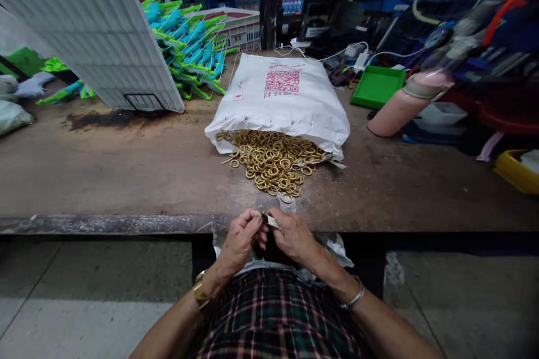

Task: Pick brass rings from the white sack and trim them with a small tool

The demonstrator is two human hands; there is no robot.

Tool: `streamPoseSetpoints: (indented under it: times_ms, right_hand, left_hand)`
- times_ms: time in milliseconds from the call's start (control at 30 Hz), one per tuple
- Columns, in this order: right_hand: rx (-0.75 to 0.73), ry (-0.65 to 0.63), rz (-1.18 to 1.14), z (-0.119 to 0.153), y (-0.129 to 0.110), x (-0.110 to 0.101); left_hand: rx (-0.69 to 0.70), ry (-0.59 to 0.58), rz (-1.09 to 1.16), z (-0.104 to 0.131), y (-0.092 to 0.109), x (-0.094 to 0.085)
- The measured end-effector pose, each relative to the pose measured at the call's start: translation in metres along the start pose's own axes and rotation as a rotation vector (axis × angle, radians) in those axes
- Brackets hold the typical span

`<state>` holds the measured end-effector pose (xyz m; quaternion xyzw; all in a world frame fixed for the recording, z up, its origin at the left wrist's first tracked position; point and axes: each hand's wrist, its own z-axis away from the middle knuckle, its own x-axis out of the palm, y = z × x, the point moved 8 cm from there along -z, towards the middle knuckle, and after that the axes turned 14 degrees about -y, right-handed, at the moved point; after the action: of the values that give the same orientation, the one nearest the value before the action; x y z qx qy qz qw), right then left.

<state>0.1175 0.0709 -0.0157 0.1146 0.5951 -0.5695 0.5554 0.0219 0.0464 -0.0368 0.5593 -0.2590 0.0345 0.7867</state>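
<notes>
Gold-coloured rings [273, 165] spill from the open mouth of a white sack [256, 87] with red print onto the table. At the table's front edge, just below the rings, my two hands are close together. My right hand [292, 235] is closed around a small tool [272, 221] with a pale body and a dark tip. The fingers of my left hand [242, 238] are pinched at the tool's dark end. Whatever lies between those fingertips is too small to make out.
On the wooden table [126, 179] stand a tilted white panel [96, 28] at left, green and blue plastic pieces [189, 50] behind it, and a green tray [378, 87], pink bottle [400, 104] and yellow container [517, 171] at right. Crates stand behind.
</notes>
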Motion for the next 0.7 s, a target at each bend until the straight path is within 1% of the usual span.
streamPoseSetpoints:
  times_ms: [100, 300, 500, 633, 700]
  right_hand:
    - [0.012, -0.022, 0.020, -0.001, -0.002, 0.000]
    - [0.004, -0.026, 0.040, -0.001, -0.004, -0.001]
    - [0.040, -0.041, 0.085, -0.001, -0.004, 0.000]
    - [0.017, -0.086, 0.124, -0.004, -0.005, 0.001]
    - [-0.006, -0.114, 0.134, -0.005, -0.005, 0.000]
  left_hand:
    - [0.003, -0.001, -0.027, 0.000, -0.001, -0.002]
    - [0.000, 0.011, -0.089, 0.001, -0.002, -0.004]
    - [-0.001, 0.019, -0.128, 0.002, -0.002, -0.003]
    - [0.036, 0.030, -0.198, 0.004, 0.005, -0.002]
    - [0.068, 0.014, -0.234, 0.007, 0.013, 0.004]
